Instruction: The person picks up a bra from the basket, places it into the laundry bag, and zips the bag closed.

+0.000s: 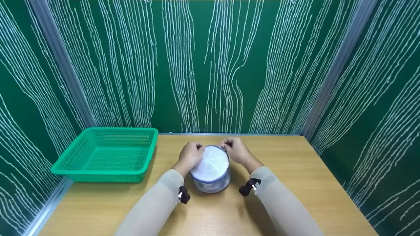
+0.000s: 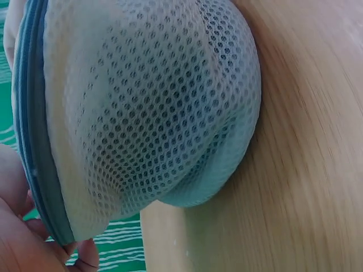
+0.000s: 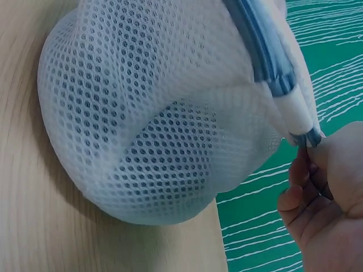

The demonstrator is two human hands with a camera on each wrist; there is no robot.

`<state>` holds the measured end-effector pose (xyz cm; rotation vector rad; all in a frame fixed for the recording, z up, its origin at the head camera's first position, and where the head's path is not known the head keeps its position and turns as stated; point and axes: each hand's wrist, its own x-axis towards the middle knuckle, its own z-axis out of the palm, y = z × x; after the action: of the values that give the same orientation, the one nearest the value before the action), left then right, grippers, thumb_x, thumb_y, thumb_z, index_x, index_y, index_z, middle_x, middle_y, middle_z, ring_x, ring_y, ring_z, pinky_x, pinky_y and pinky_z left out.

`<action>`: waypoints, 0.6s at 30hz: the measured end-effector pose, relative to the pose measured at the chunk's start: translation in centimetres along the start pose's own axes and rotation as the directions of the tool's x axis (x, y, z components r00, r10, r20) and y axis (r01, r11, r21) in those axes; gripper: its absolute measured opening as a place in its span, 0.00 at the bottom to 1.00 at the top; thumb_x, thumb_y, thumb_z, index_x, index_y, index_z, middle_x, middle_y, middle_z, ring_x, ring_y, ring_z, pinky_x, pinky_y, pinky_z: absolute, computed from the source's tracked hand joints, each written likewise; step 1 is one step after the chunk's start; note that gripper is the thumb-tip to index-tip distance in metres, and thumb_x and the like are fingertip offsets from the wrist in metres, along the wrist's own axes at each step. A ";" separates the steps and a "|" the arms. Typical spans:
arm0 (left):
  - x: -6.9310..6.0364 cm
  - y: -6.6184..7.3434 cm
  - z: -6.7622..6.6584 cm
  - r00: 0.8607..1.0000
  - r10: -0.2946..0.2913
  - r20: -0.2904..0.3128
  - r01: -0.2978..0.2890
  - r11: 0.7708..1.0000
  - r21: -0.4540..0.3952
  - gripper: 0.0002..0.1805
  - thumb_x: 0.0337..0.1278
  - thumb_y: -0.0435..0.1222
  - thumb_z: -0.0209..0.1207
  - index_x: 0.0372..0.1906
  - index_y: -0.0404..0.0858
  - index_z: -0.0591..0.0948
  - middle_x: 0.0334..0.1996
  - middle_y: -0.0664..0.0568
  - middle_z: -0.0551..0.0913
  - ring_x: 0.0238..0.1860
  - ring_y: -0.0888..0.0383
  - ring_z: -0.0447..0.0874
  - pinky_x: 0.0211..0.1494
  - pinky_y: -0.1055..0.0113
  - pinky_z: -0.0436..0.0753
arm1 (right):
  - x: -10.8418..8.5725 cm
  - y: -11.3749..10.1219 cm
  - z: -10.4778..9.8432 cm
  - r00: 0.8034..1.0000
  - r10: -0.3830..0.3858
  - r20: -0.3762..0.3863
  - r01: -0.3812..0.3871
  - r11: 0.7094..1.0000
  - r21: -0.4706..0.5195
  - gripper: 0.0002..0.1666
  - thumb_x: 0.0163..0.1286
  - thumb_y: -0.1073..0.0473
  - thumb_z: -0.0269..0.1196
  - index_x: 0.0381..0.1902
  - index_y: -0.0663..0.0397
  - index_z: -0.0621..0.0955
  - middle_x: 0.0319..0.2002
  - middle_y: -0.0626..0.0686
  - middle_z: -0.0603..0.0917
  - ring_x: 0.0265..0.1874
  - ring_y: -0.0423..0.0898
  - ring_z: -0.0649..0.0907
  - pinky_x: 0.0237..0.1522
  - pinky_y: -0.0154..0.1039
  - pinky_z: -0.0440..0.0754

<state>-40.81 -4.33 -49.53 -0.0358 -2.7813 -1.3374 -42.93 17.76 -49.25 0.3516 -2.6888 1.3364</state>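
A round white mesh laundry bag (image 1: 210, 165) with a blue zipper edge stands on the table between both hands. Its flat white top tilts a little toward me. At the rim's left side, my left hand (image 1: 190, 155) pinches the edge between thumb and fingers; the left wrist view shows that hand (image 2: 25, 235) at the blue zipper band (image 2: 33, 124). My right hand (image 1: 237, 151) pinches the rim at upper right. In the right wrist view, thumb and fingers (image 3: 334, 195) hold the zipper's end by a white fabric tab (image 3: 293, 110). The bag's mesh side (image 3: 170, 153) sags in folds.
A green plastic basket (image 1: 98, 176) with perforated walls sits at the left rear of the wooden table (image 1: 288, 196). Green panels (image 1: 203, 65) with white wavy lines enclose the back and sides. A dark camera is strapped to each wrist.
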 end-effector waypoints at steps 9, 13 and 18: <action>-0.1 2.0 0.7 0.996 0.091 0.011 -0.092 0.996 0.021 0.11 0.85 0.42 0.65 0.56 0.44 0.93 0.57 0.49 0.92 0.62 0.48 0.90 0.70 0.49 0.88 | 0.0 -0.7 0.1 1.000 0.014 0.017 -0.013 1.000 -0.013 0.06 0.84 0.64 0.67 0.46 0.58 0.91 0.46 0.56 0.94 0.46 0.48 0.89 0.53 0.44 0.91; -0.1 2.2 1.0 0.993 0.120 0.010 -0.120 0.992 0.031 0.10 0.84 0.40 0.65 0.54 0.43 0.94 0.56 0.48 0.92 0.61 0.48 0.89 0.70 0.48 0.87 | -0.1 -0.6 0.0 1.000 0.014 0.017 -0.014 1.000 -0.005 0.06 0.84 0.64 0.68 0.46 0.58 0.91 0.46 0.57 0.94 0.46 0.48 0.89 0.52 0.43 0.92; 0.0 2.1 1.1 0.994 0.110 0.009 -0.110 0.993 0.036 0.10 0.85 0.41 0.64 0.54 0.43 0.93 0.56 0.49 0.91 0.60 0.49 0.89 0.70 0.49 0.87 | -0.1 -0.3 0.1 1.000 0.003 0.016 -0.003 1.000 0.010 0.05 0.83 0.65 0.69 0.46 0.60 0.91 0.46 0.58 0.94 0.47 0.49 0.90 0.55 0.45 0.93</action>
<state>-40.75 -2.13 -48.59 -0.1895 -2.7636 -1.2636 -42.77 17.54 -49.04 0.3614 -2.6976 1.3543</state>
